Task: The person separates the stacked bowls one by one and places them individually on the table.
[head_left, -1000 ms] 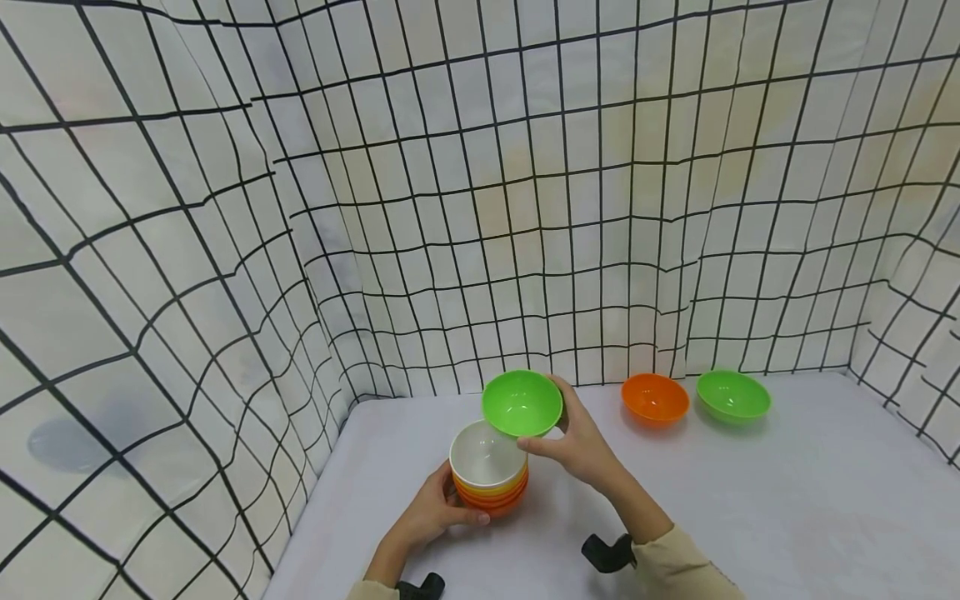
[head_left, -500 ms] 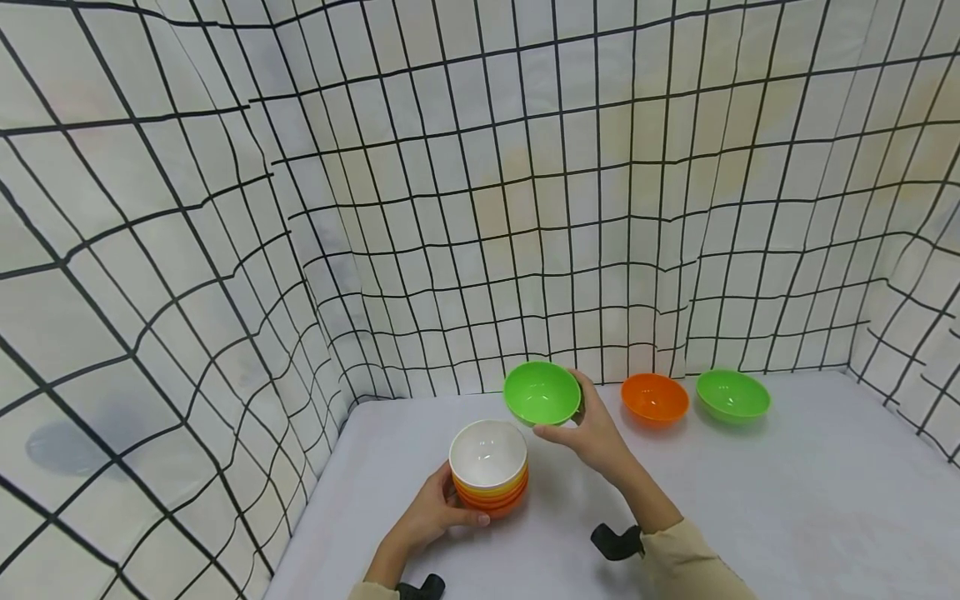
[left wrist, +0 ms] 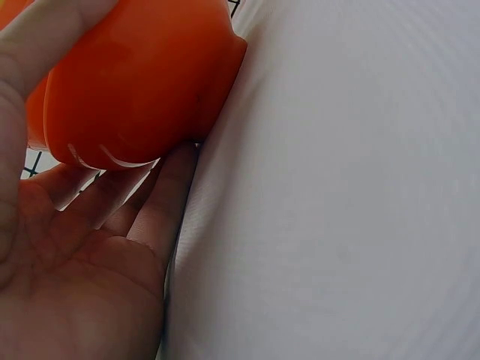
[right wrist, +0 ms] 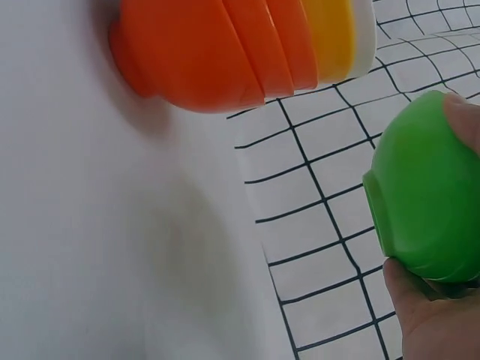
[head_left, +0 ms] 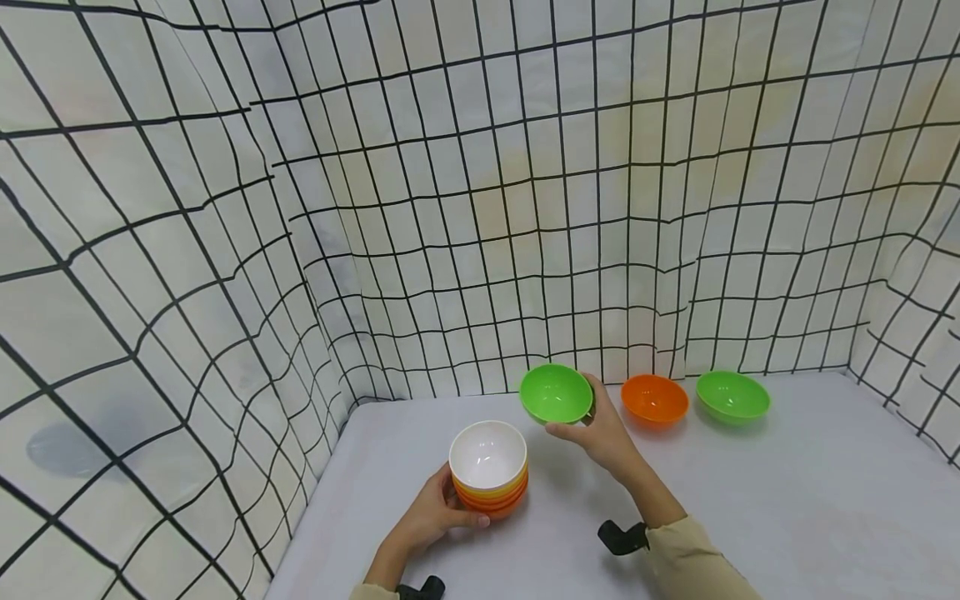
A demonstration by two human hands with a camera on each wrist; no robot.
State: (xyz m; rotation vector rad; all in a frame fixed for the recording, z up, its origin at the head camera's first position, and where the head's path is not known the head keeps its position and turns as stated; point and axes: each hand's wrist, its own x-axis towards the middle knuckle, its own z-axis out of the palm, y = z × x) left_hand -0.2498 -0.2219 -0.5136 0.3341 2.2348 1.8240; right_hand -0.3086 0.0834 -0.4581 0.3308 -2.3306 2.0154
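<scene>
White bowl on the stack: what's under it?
Under the white bowl, the right wrist view shows a yellow bowl, then three orange bowls, the lowest on the table. Their insides are hidden by the nesting.

The head view was bright, with light from above. Tiny shiny spots showed inside the white bowl (head_left: 488, 454). Soft, fuzzy shadows fell on the table (head_left: 780, 492). The left wrist view was dimmer, and the bottom bowl (left wrist: 142, 82) looked dark on one side. The left wall (head_left: 150, 292) looked stretched near the head view's edge.
</scene>
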